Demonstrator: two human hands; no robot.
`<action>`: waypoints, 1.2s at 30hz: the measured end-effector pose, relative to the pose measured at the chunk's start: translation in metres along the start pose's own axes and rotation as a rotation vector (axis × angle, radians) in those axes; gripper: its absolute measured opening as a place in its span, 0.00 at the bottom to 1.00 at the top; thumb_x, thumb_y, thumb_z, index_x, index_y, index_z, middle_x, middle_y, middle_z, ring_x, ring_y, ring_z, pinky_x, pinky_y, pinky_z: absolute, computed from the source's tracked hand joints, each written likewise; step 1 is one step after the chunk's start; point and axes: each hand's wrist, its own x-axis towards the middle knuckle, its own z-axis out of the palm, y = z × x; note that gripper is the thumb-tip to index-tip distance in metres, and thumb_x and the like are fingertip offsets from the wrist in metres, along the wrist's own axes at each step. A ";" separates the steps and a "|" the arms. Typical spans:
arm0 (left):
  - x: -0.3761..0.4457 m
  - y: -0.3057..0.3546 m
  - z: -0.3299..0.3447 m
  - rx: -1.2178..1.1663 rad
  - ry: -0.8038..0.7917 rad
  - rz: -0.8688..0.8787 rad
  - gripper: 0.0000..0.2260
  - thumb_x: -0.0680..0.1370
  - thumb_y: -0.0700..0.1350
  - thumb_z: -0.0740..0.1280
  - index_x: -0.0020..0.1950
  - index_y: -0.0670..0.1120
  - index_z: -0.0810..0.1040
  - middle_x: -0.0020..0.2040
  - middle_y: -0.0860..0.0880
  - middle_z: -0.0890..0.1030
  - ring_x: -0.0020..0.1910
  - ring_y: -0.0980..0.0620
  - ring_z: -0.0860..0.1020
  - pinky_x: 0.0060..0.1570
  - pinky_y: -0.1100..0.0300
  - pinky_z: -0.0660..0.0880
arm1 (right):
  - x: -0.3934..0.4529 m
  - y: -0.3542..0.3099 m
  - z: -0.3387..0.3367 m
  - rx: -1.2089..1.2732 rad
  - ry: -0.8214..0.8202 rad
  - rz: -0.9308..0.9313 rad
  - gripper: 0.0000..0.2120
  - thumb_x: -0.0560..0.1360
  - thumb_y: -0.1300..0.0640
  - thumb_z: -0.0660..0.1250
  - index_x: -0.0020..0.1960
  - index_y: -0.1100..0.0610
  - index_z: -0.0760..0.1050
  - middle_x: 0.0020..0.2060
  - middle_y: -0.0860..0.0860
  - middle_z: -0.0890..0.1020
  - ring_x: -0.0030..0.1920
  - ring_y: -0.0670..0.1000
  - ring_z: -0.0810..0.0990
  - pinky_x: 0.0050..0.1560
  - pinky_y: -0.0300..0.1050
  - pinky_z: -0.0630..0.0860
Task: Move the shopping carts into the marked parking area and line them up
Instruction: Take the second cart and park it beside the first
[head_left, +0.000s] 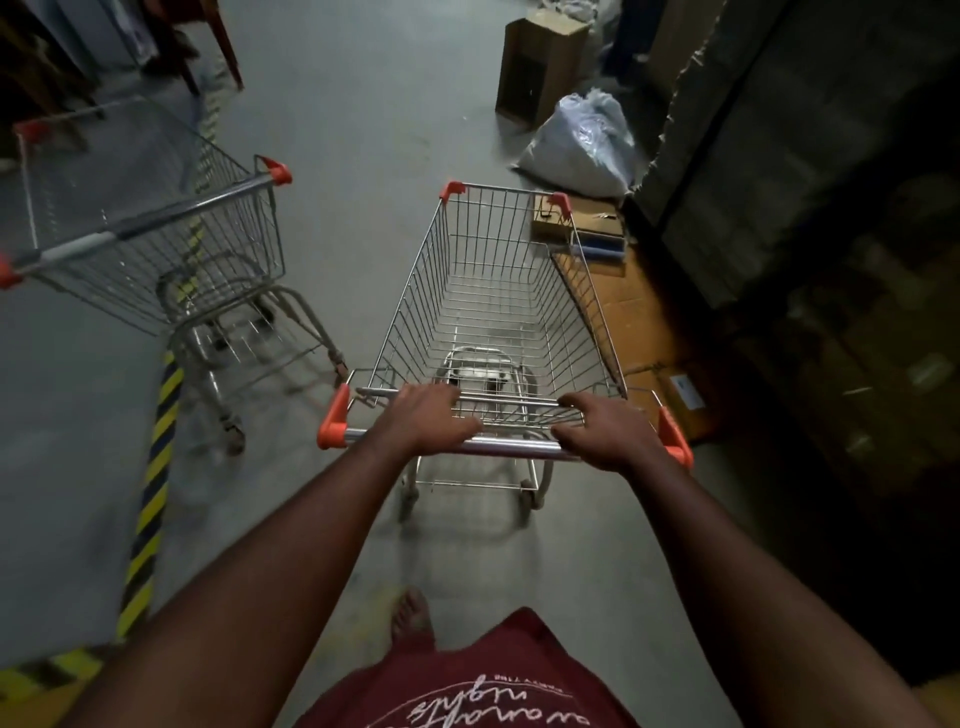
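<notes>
- Your left hand (423, 418) is curled over the handle bar (511, 448) of the cart (498, 312) in front of you, fingers wrapped down over the chrome tube near its left end.
- Your right hand (605, 428) grips the same bar near its right end, just inside the orange end cap (675, 436). Both arms are stretched out, so you are steering this cart with a two-handed hold.
- The cart's basket holds nothing and points straight up the aisle, on the grey floor (363, 130).
- A second cart (150, 228) stands to your left, angled, its handle towards you. It sits across the yellow-and-black striped floor tape (156, 467), which I judge to be the edge of the marked parking area.
- Your cart lies to the right of that tape, so it looks to be outside the area: the step in hand is bringing it in.
- The next move calls for a swing to the left, across the tape, then squaring the basket up beside or behind the second cart.
- Mind the right side: flattened cardboard (623, 312), a cardboard box (540, 62) and a plastic sack (582, 140) lie close along the aisle, so keep the front wheels off them as you turn.
- The second cart itself sits crooked and will likely need straightening.
</notes>
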 end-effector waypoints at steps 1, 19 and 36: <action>-0.010 0.005 0.007 -0.008 0.002 -0.005 0.30 0.78 0.65 0.63 0.73 0.47 0.72 0.72 0.43 0.75 0.71 0.41 0.70 0.69 0.47 0.65 | -0.009 0.005 0.003 -0.007 -0.008 -0.008 0.30 0.76 0.37 0.64 0.76 0.44 0.71 0.70 0.52 0.79 0.70 0.58 0.76 0.69 0.56 0.69; -0.225 0.143 0.172 -0.090 0.141 -0.220 0.29 0.72 0.63 0.65 0.69 0.51 0.76 0.67 0.45 0.79 0.67 0.41 0.74 0.62 0.49 0.71 | -0.231 0.136 0.037 -0.117 -0.077 -0.196 0.31 0.77 0.40 0.65 0.78 0.48 0.69 0.73 0.54 0.76 0.72 0.60 0.73 0.73 0.55 0.64; -0.459 0.222 0.322 -0.121 0.170 -0.245 0.29 0.75 0.63 0.61 0.71 0.48 0.73 0.70 0.45 0.76 0.69 0.44 0.72 0.71 0.47 0.64 | -0.451 0.219 0.119 -0.166 -0.090 -0.267 0.32 0.71 0.35 0.60 0.72 0.43 0.74 0.63 0.52 0.84 0.63 0.57 0.81 0.62 0.53 0.77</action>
